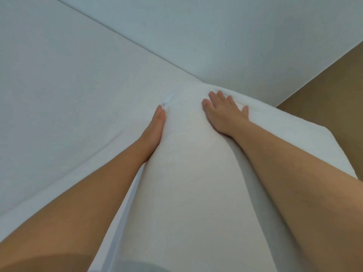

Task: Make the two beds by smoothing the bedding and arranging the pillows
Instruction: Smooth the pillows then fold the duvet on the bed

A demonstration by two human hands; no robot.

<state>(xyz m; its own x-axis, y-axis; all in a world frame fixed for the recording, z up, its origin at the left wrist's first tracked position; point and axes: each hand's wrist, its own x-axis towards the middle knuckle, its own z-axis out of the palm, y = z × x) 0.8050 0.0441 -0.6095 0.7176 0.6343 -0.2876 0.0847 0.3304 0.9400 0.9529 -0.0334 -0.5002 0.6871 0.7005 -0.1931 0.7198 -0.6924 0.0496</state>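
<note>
Nearest, two bare forearms reach forward over a plump white pillow [188,173], which lies lengthwise on the smooth white bedding [68,85] of a bed. Farther along, the left hand [155,128] presses edge-on against the pillow's left flank with straight fingers, while the right hand [224,112] lies flat on its top near the far end, fingers spread, neither clutching the fabric. Beyond a straight crease lies another pale expanse [216,36], possibly a second bed or a wall, and a tan surface [324,95] fills the right edge.
</note>
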